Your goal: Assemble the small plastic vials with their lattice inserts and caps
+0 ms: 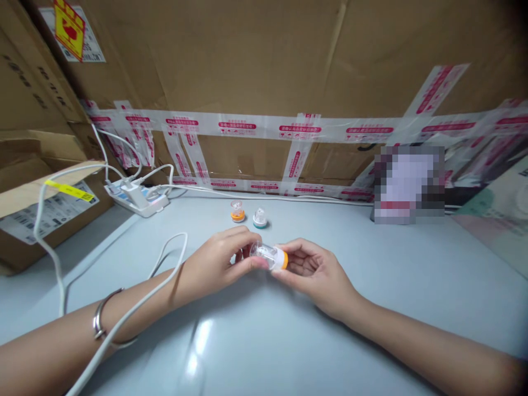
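Observation:
Between my hands, just above the table point(264, 330), is a small clear plastic container point(268, 255) lying on its side, with a white band and an orange end. My left hand point(233, 256) pinches the clear end between thumb and fingers. The thumb and fingers of my right hand point(315, 269) close on the white and orange end. What is inside the clear part is too small to make out. Beyond my hands stand two small clear-topped pieces, one with an orange base point(237, 213) and one with a teal base point(260, 219).
A power strip point(140, 201) with plugs lies at the back left, and a white cable point(136, 305) crosses over my left forearm. An open carton point(49, 209) sits at left. A large taped cardboard box point(256, 66) walls off the back. A blurred upright object point(406, 187) stands back right.

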A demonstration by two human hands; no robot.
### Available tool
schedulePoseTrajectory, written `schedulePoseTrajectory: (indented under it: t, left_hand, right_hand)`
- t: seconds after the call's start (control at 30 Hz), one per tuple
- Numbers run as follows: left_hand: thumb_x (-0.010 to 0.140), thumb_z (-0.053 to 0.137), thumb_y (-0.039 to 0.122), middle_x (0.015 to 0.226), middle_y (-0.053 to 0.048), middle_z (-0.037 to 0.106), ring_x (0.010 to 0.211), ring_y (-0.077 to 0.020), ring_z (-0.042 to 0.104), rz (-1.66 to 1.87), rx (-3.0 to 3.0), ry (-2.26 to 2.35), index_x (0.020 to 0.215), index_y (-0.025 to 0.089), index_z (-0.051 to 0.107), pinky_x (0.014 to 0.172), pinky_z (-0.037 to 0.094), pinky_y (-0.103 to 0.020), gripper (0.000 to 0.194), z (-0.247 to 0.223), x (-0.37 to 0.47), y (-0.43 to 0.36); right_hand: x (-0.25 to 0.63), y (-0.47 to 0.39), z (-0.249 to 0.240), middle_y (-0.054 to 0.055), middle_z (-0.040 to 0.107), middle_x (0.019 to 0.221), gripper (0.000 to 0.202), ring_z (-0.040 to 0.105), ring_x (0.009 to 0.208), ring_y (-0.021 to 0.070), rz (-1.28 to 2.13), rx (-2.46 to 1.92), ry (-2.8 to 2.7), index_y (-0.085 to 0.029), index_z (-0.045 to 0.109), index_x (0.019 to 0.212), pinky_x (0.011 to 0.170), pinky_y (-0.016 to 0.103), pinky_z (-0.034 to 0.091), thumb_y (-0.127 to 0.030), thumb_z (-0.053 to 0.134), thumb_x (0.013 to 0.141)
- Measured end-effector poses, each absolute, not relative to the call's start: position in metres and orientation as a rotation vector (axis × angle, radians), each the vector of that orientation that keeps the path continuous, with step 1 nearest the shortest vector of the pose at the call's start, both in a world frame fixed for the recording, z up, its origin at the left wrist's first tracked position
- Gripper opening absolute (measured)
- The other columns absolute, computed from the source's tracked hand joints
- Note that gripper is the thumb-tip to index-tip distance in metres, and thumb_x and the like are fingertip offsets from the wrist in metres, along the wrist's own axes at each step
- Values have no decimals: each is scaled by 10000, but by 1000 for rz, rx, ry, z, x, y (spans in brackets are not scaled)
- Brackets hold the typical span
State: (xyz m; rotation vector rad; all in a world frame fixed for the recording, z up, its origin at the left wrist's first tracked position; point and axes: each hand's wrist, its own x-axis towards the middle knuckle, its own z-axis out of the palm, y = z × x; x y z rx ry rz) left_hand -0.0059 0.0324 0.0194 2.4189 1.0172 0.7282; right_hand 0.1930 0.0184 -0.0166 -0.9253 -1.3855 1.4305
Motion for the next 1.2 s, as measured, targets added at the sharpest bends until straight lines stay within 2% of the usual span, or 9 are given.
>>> schedulePoseTrajectory:
  t: [0.27,0.4,0.53,0.67,0.87,1.03,1.2]
  left_hand:
    - [844,567,227,876,-57,541,754,-132,499,849,2452,815,1021,127,584,719,415,-244,205,24,-9,32]
    - [831,579,198,880,-60,551,766,-131,507,892,2417,770,1010,122,593,736,420,-250,194,24,-9,33]
    - [785,630,203,911,-65,580,822,-144,535,941,2115,758,964,121,590,748,438,-251,201,17,-3,36]
    - [750,663,229,896,-63,602,823,-152,550,944,1819,752,927,115,587,738,450,-257,224,5,6,38]
    - [755,655,266,824,-34,592,764,-132,538,911,1618,772,885,118,590,719,439,-248,207,-2,13,36]
    - [765,642,276,824,-39,567,789,-147,534,917,1656,774,890,108,594,745,430,-268,215,-2,13,35]
    - [754,647,299,862,-53,553,821,-162,529,956,1710,748,888,109,607,762,428,-279,236,-2,13,35]
  right_hand:
    - [194,23,-9,28,705,888,306,649,786,106,1694,-902,-1249,-167,586,874,782,228,497,-191,758,622]
    - [194,23,-9,29,706,880,306,649,792,109,1736,-836,-1258,-164,590,922,800,242,486,-208,741,659]
    - [194,23,-9,40,705,880,317,655,837,143,1779,-818,-1226,-165,574,937,841,292,467,-250,735,677]
    - [194,23,-9,32,708,822,376,663,790,153,1808,-786,-1185,-177,525,950,837,336,461,-276,750,667]
    - [194,23,-10,-12,687,677,385,669,708,148,1838,-779,-1105,-179,478,799,842,365,466,-325,784,617]
    - [195,24,-10,-14,683,675,334,671,741,146,1922,-727,-1078,-178,487,799,888,375,450,-319,756,662]
    - [193,21,-7,-20,663,690,335,658,760,134,1995,-669,-1015,-175,497,780,908,357,443,-298,774,639]
